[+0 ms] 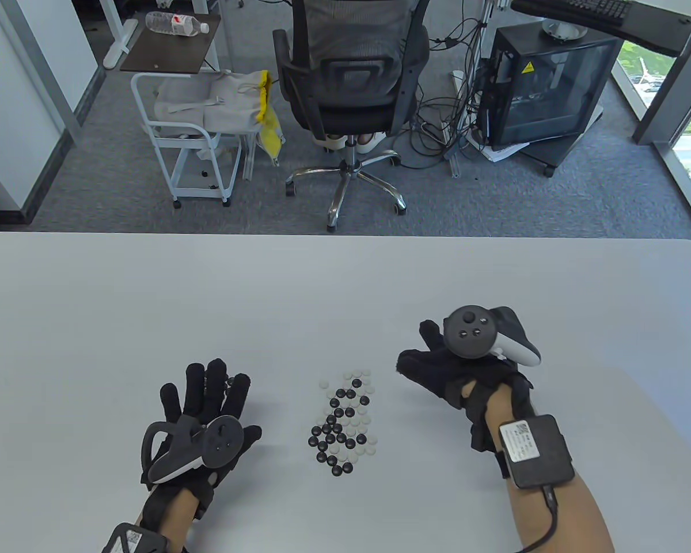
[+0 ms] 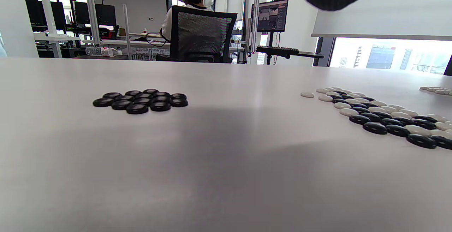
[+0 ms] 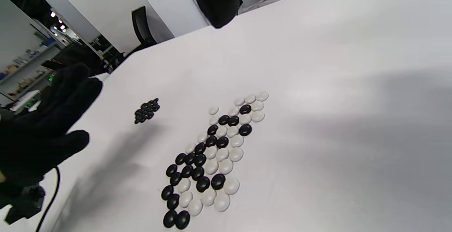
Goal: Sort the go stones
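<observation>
Both hands, left (image 1: 198, 415) and right (image 1: 455, 368), hover relaxed and empty beside the mixed Go stones (image 1: 344, 422), apparently poised to continue sorting across the desk (image 1: 345, 276).

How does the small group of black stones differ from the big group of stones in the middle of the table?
The small black group holds only black stones; the big middle group mixes black and white. The small group has far fewer stones, packed tightly; the big group spreads in a long patch. Both lie flat on the table, untouched by either hand.
</observation>
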Demonstrator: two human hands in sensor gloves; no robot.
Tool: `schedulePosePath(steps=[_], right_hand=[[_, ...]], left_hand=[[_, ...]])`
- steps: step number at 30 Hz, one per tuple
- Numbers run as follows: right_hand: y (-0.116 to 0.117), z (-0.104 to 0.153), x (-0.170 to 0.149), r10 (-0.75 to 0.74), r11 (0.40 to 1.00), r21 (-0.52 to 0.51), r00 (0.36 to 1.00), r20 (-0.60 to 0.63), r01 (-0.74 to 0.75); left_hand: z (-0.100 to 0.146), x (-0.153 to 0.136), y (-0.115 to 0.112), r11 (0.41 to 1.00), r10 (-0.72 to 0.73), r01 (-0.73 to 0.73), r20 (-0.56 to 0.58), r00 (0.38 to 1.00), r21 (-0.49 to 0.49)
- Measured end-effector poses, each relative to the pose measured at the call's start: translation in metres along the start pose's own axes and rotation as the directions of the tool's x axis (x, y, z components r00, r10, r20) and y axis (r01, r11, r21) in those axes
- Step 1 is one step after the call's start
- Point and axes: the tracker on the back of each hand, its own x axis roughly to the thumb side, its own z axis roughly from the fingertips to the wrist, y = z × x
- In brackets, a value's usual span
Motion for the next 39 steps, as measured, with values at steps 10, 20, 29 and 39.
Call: schedulePosePath(steps=[10, 20, 29, 39], right_hand=[[0.046, -0.087, -0.013, 0.021, 0.987, 0.159, 0.984, -0.175, 0.008], [0.074, -0.113, -0.022, 0.018, 0.972, 0.233, 0.982, -0.189, 0.027], [0.047, -0.088, -0.069, 0.082, 0.982, 0.188, 0.929, -0.361, -0.014], [0.028, -0.038, -0.124, 0.068, 0.990, 0.138, 0.839, -0.540, 0.008]], left_hand=[[0.001, -0.002, 0.001, 1.000, 0.020, -0.020, -0.001, 1.000, 0.001], [0.001, -0.006, 0.000, 0.999, 0.049, -0.049, 0.009, 0.999, -0.009], [0.002, -0.007, 0.001, 0.998, 0.055, -0.055, -0.002, 0.998, -0.024], [0.002, -0.008, 0.001, 0.998, 0.060, -0.060, -0.007, 0.998, -0.026]])
